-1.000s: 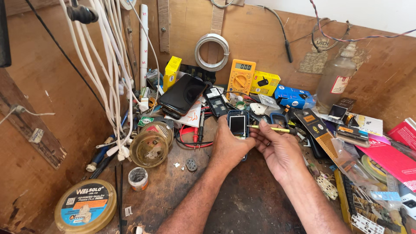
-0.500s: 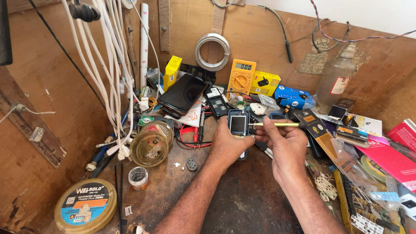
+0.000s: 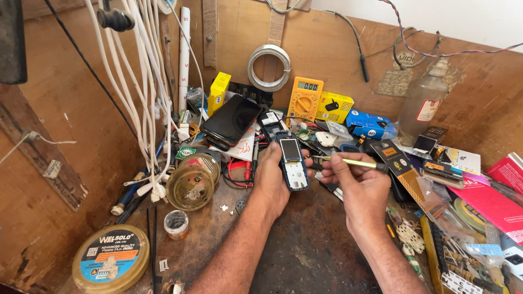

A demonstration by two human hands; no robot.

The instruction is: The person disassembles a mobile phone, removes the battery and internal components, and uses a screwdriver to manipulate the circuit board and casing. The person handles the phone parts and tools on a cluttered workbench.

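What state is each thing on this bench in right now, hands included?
Left hand: gripping the small blue phone, held upright, front cover off.
Right hand: fingers closed on a yellow-handled screwdriver, tip at the phone's right edge.
Yellow multimeter: display lit, leaning on the back wall.
Black smartphone: screen dark, propped tilted.
Clear bottle: upright, capped.
Round flux tin: lid on.

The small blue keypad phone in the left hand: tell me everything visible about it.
The small blue keypad phone is a slim bar handset with a blue plastic body, a dark screen above and a pale exposed keypad panel below, its front cover apparently off. It stands nearly upright, facing the camera, gripped by the left hand above the dark worktop. The right hand holds a yellow-handled screwdriver whose tip meets its right edge.
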